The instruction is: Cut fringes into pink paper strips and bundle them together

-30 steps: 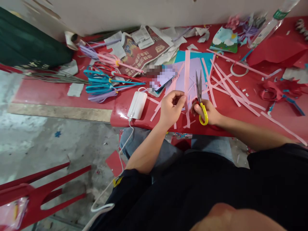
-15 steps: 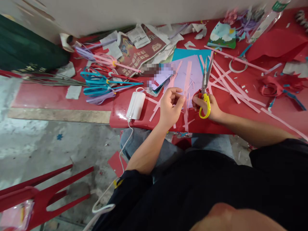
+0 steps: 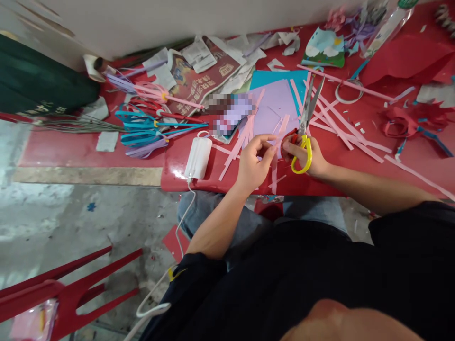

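The scissors (image 3: pixel 304 124) now lean right, blades apart, gripped by the right hand (image 3: pixel 304 158); left hand (image 3: pixel 253 163) fingers pinch a pink strip (image 3: pixel 275 158) near the table's (image 3: pixel 199 168) front edge.

Makeshift craft workspace, red table (image 3: pixel 106 147) littered with paper strips (image 3: pixel 341 130), bare concrete floor (image 3: pixel 71 213)

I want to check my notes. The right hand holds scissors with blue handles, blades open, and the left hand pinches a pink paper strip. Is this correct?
Not quite: the scissors in the right hand have yellow handles, not blue, as the head view shows. The blades are open, and the left hand pinches a pink paper strip.
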